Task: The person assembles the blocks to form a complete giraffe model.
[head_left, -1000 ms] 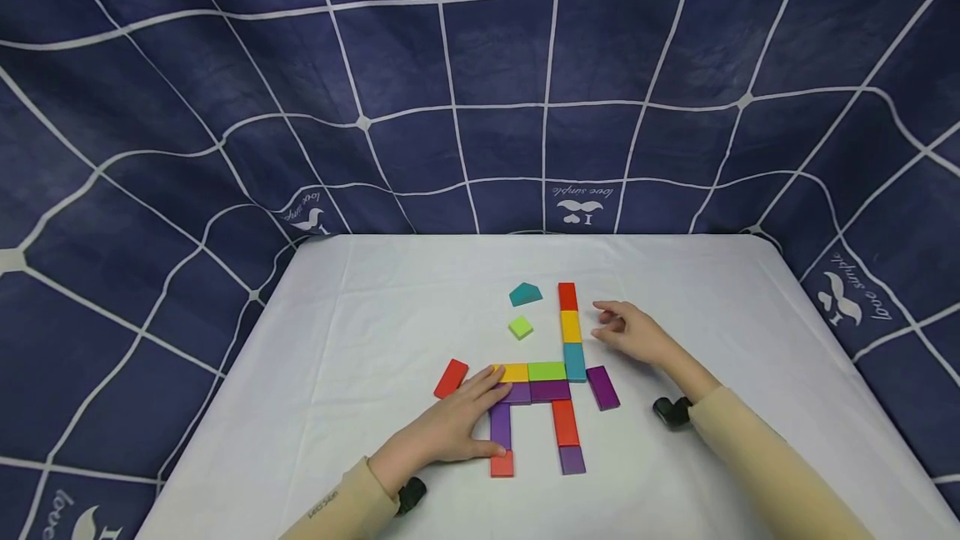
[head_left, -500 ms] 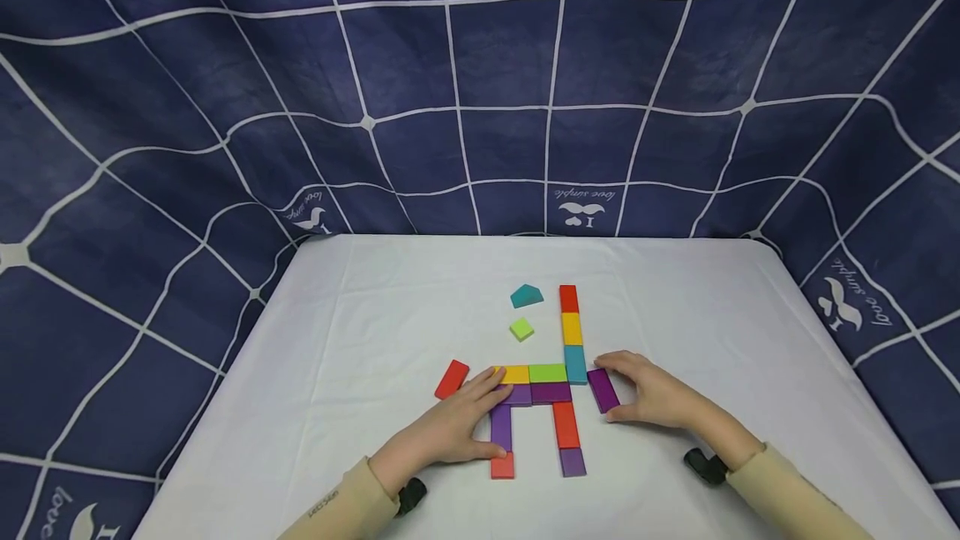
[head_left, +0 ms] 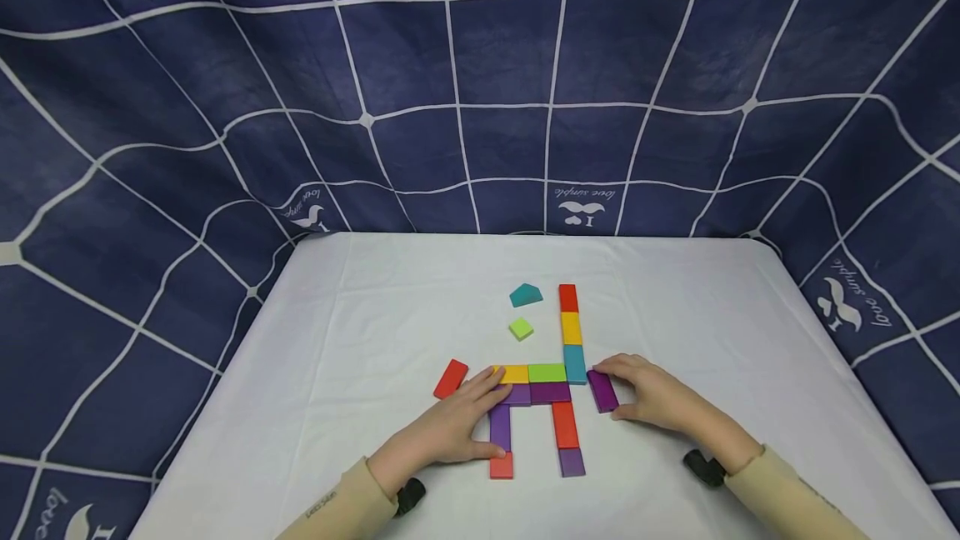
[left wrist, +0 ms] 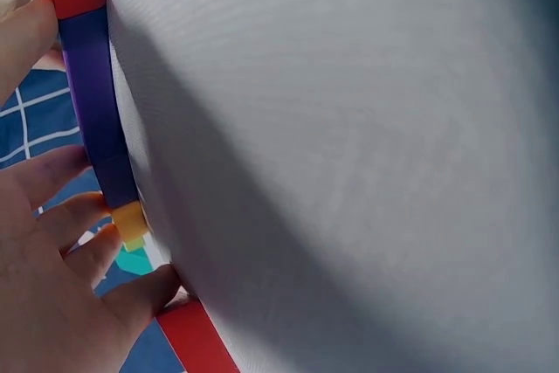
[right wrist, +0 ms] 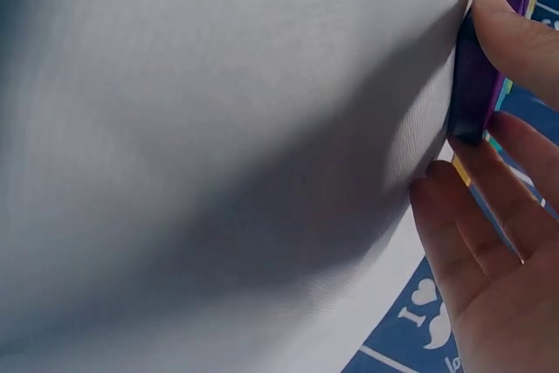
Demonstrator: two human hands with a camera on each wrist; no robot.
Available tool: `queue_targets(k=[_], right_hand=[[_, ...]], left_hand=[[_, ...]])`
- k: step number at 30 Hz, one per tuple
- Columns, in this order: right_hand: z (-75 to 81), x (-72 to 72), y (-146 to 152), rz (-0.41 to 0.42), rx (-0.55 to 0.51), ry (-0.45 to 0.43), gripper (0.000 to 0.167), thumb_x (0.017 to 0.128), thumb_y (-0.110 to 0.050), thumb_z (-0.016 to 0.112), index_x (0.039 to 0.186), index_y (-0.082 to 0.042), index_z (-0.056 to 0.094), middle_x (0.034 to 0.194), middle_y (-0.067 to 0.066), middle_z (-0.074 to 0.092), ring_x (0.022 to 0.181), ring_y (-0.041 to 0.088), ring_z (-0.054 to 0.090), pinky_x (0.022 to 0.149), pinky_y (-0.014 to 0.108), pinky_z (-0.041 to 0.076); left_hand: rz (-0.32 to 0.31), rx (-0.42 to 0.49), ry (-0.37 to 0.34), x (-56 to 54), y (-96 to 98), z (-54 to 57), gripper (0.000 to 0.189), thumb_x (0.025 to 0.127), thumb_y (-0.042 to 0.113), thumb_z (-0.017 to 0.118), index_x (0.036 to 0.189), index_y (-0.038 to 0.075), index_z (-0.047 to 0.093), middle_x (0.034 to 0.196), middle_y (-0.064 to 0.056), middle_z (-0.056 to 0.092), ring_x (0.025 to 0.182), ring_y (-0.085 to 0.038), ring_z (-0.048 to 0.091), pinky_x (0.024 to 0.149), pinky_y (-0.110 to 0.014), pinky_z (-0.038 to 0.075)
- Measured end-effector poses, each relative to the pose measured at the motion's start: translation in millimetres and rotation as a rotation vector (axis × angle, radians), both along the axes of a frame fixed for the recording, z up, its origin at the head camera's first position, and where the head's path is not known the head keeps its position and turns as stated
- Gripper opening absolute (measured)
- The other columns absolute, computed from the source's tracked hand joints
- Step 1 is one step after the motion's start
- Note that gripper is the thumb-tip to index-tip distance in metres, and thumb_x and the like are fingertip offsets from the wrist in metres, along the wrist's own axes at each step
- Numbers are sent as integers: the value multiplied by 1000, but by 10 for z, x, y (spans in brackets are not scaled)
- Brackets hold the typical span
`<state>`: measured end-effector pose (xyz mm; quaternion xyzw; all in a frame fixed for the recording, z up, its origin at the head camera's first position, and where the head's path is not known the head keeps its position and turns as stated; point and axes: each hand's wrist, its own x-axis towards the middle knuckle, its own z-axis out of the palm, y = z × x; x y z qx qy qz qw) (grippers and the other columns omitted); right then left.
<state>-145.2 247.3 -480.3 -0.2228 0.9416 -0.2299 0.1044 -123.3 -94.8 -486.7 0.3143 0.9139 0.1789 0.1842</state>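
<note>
My right hand (head_left: 648, 390) pinches a loose dark purple block (head_left: 603, 391) lengthwise, thumb at its near end and fingertips at the far end. It lies tilted, just right of the teal block (head_left: 574, 363). In the right wrist view the thumb presses the same purple block (right wrist: 476, 76). My left hand (head_left: 450, 423) rests over the left side of the joined blocks. Its fingertips touch the yellow block (head_left: 516, 373) and the violet block (head_left: 517, 395) below it; its thumb lies by the small red block (head_left: 502, 466). The left hand partly hides those pieces.
Red (head_left: 568, 298) and yellow (head_left: 572, 328) blocks continue the column above the teal one. A lime square (head_left: 521, 328) and a teal angled piece (head_left: 526, 295) lie apart behind. A loose red block (head_left: 451, 379) sits left. White cloth covers the table (head_left: 375, 315).
My right hand has come down and toward me from beside the upper column to the loose purple block and now pinches it. The left hand has stayed in place.
</note>
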Motion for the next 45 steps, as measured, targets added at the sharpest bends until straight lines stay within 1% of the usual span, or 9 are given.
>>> queue_targets(k=[6, 10, 14, 17, 24, 28, 33, 39, 45], right_hand=[[28, -84, 83, -15, -28, -22, 64, 70, -18, 89, 129, -9, 63, 130, 9, 62, 115, 29, 60, 97, 48, 52], [88, -224, 175, -63, -111, -66, 66, 72, -16, 88, 131, -5, 60, 129, 15, 61, 106, 29, 64, 89, 42, 57], [158, -453, 226, -132, -179, -98, 68, 76, -15, 85, 135, -2, 56, 131, 22, 57, 112, 37, 62, 91, 46, 56], [183, -655, 206, -187, -187, -98, 69, 78, -17, 84, 138, -2, 53, 134, 24, 55, 116, 41, 60, 95, 50, 53], [150, -1181, 62, -377, -188, -99, 74, 83, -21, 79, 145, -2, 45, 139, 27, 51, 122, 43, 56, 101, 54, 49], [122, -1364, -21, -434, -177, -68, 73, 86, -21, 76, 148, -1, 41, 142, 27, 48, 126, 42, 51, 105, 55, 45], [16, -1478, -80, -431, -122, -13, 69, 89, -19, 73, 146, 4, 42, 145, 28, 45, 129, 45, 47, 111, 56, 38], [-104, -1477, -96, -447, -48, -15, 70, 90, -23, 71, 146, 5, 41, 149, 28, 41, 138, 47, 34, 117, 58, 27], [-92, -1411, -101, -500, -99, 69, 54, 92, -24, 69, 136, 5, 54, 133, 29, 54, 124, 45, 48, 111, 57, 37]], left_hand=[[-5, 10, 12, -6, 0, 1, 88, 84, 56, 70, 155, 19, 33, 166, 2, 16, 155, -19, 10, 119, -43, 31], [-9, 15, 4, 12, 5, -18, 88, 85, 57, 69, 155, 20, 32, 166, 2, 15, 155, -20, 10, 118, -45, 33], [-9, 21, -4, 37, 5, -24, 87, 85, 57, 68, 155, 20, 32, 166, 1, 16, 154, -21, 11, 117, -46, 33], [-5, 22, -10, 52, 1, -17, 87, 85, 58, 68, 155, 20, 33, 166, 1, 17, 154, -21, 12, 117, -47, 33], [4, 0, -11, 42, -6, 8, 88, 84, 58, 69, 155, 21, 33, 166, 3, 17, 154, -19, 11, 118, -45, 33], [-2, -1, 0, 31, -5, 15, 88, 84, 57, 69, 155, 21, 33, 166, 3, 18, 154, -19, 12, 118, -43, 33], [-4, -7, 5, 24, -4, 25, 88, 84, 57, 69, 155, 20, 33, 166, 2, 18, 154, -19, 12, 118, -43, 33], [-4, -4, 1, 29, -1, 40, 87, 84, 57, 70, 155, 20, 34, 166, 2, 18, 154, -20, 12, 119, -43, 32], [-1, -5, 5, 22, -1, 37, 87, 84, 57, 70, 155, 20, 34, 166, 2, 18, 154, -19, 12, 118, -43, 33]])
